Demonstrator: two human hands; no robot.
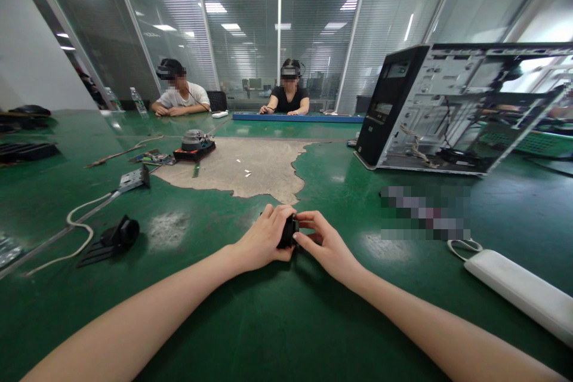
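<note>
A small black part (289, 234), its kind hidden by my fingers, is held low over the green table in front of me. My left hand (264, 237) wraps round its left side and top, fingers closed on it. From the right, the thumb and fingertips of my right hand (323, 245) pinch its edge. Farther left on the table lies a black plastic piece with a round duct and slatted base (120, 235). Behind that sits a metal box-like bracket (134, 178) beside a pale cable (80, 224).
An opened computer case (394, 113) stands at the right. A white power strip (521, 289) lies at the near right. At mid-left are a heatsink with fan (194, 144), a circuit board (154, 157) and a memory stick (196, 171). Two people sit across the table (215, 322).
</note>
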